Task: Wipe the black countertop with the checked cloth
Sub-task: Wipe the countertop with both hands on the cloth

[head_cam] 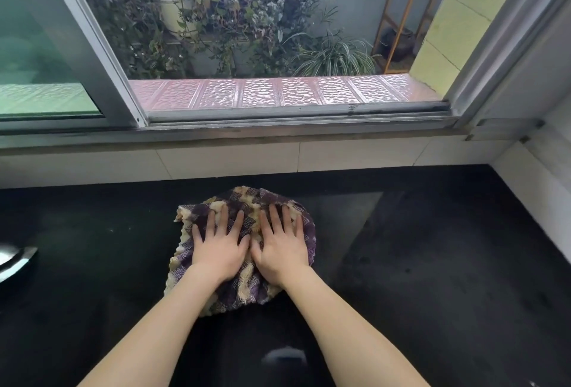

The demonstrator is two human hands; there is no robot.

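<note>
A purple and cream checked cloth [244,201] lies bunched on the black countertop [448,263], near its middle and a little short of the back wall. My left hand [219,247] presses flat on the cloth's left half, fingers spread. My right hand [282,244] presses flat on the right half, beside the left, thumbs nearly touching. Both palms rest on top of the cloth; the fabric under them is hidden. A paler wedge of reflected light shows on the counter just right of the cloth.
White wall tiles [231,159] rise behind the counter, and a tiled side wall [537,188] closes it on the right. Above is an open sliding window [278,120] with plants outside. A shiny metal object [15,260] sits at the left edge.
</note>
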